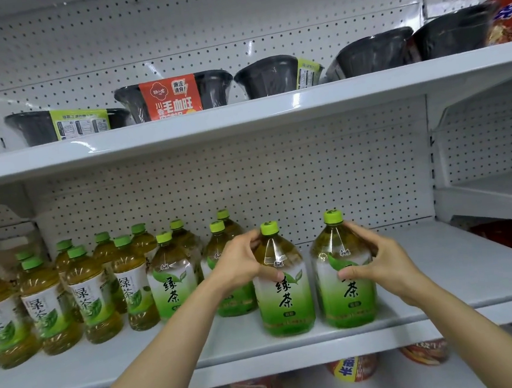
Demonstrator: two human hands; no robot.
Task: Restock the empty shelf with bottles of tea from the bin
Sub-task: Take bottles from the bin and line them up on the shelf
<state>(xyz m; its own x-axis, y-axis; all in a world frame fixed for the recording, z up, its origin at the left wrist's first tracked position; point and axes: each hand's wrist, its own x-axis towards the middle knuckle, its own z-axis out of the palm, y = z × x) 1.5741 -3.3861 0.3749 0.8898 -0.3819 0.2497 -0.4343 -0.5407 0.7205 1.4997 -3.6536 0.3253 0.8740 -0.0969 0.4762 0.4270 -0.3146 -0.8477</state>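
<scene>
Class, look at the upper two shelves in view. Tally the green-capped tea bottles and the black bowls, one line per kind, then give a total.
Green-capped tea bottles: 14 by visible caps; the left hand and the right hand hold one each
Black bowls: 5
Total: 19

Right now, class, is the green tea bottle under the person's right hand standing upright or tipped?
Upright: the green tea bottle stands base-flat on the shelf, cap straight up, with the right hand gripping its shoulder.
</scene>
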